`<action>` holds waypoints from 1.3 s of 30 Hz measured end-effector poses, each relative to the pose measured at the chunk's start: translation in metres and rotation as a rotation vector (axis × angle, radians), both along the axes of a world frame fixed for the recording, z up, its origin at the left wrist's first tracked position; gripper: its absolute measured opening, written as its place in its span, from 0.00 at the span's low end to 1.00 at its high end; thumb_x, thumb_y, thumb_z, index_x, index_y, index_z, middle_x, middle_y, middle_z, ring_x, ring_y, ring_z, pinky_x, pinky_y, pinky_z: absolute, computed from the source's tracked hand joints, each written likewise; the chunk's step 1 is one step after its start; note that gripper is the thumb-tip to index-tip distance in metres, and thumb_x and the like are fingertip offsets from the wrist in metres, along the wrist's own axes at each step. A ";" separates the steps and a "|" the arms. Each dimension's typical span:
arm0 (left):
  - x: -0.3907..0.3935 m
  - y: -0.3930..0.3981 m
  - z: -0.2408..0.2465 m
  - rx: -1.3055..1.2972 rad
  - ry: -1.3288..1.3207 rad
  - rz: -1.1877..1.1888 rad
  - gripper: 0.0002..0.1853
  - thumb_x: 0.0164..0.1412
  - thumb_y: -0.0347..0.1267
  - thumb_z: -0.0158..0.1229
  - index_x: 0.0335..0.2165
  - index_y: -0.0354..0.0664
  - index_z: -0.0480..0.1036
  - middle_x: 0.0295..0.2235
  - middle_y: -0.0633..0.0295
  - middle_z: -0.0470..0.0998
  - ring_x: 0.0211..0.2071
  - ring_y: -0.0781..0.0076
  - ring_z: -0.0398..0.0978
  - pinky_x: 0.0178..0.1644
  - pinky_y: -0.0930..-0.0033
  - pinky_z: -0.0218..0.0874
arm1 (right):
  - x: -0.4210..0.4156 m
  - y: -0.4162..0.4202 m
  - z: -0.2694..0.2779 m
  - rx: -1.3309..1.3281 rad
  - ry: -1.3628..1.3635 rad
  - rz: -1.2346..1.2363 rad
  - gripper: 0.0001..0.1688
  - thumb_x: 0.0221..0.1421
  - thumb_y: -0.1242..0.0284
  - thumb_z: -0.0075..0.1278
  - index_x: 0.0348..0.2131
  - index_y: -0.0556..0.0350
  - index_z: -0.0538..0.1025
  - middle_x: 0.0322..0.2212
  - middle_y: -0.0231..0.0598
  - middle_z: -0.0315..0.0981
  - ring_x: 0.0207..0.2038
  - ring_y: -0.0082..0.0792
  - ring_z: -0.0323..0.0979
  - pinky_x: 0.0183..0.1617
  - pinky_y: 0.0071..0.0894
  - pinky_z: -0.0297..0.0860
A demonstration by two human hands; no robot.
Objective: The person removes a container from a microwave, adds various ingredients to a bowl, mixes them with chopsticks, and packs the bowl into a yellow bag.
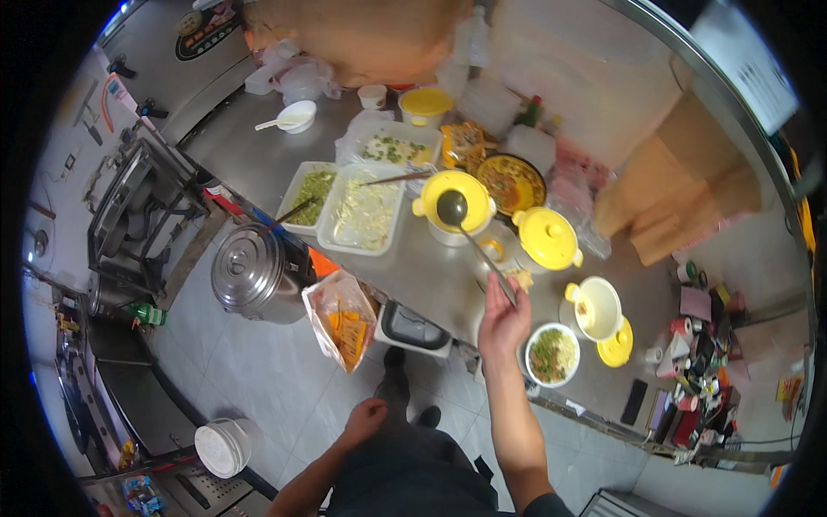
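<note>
My right hand [507,316] grips the handle of a metal ladle [483,255]. The ladle's dark bowl lies over the yellow lid [477,187] of a white pot; whether it touches is unclear. Beside that pot stands another white pot with a yellow knobbed lid [549,236]. To the right of my wrist is a white bowl [552,355] of food topped with chopped greens and pale shreds. An uncovered white pot [597,307] stands behind it, with a yellow lid [616,344] alongside. My left hand [366,420] hangs by my thigh, fingers curled, with nothing visible in it.
Plastic tubs of chopped greens [316,190] and pale shreds [365,216] hold chopsticks. A round dish of sauce [510,184] stands behind the pots. On the floor are a lidded steel stockpot [249,271] and a white bucket [219,448]. A phone [635,400] lies at the right.
</note>
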State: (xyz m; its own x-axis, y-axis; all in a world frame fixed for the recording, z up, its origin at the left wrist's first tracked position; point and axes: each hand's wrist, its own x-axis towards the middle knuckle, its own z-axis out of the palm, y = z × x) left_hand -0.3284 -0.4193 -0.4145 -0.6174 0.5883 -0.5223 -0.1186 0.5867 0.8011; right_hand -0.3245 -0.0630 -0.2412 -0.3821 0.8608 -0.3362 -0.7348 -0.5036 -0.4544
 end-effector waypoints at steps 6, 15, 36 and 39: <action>-0.080 0.064 0.019 0.036 0.056 -0.066 0.15 0.59 0.35 0.56 0.41 0.36 0.75 0.33 0.54 0.79 0.36 0.64 0.77 0.43 0.66 0.67 | -0.259 0.077 -0.031 -0.176 0.030 0.075 0.14 0.64 0.71 0.34 0.41 0.67 0.65 0.42 0.56 0.70 0.47 0.45 0.73 0.55 0.37 0.73; -0.191 0.096 0.015 -0.005 -0.001 0.081 0.13 0.61 0.33 0.54 0.40 0.35 0.75 0.31 0.54 0.79 0.33 0.65 0.78 0.39 0.67 0.67 | -0.370 0.059 -0.093 -0.298 -0.161 0.328 0.07 0.60 0.77 0.45 0.40 0.57 0.69 0.35 0.35 0.68 0.34 0.27 0.69 0.40 0.26 0.72; -0.281 0.137 0.042 0.178 0.131 0.038 0.12 0.63 0.32 0.52 0.40 0.33 0.72 0.30 0.56 0.77 0.31 0.63 0.77 0.39 0.66 0.68 | -0.334 0.337 -0.073 1.569 -1.866 0.338 0.16 0.51 0.63 0.49 0.32 0.56 0.80 0.31 0.57 0.76 0.37 0.56 0.73 0.41 0.49 0.69; -0.302 0.188 0.101 0.203 0.339 -0.074 0.11 0.62 0.28 0.52 0.43 0.34 0.71 0.32 0.56 0.76 0.32 0.63 0.76 0.39 0.66 0.67 | -0.325 0.317 -0.023 1.622 -1.771 0.417 0.13 0.50 0.69 0.50 0.31 0.60 0.79 0.26 0.56 0.76 0.33 0.52 0.75 0.39 0.42 0.70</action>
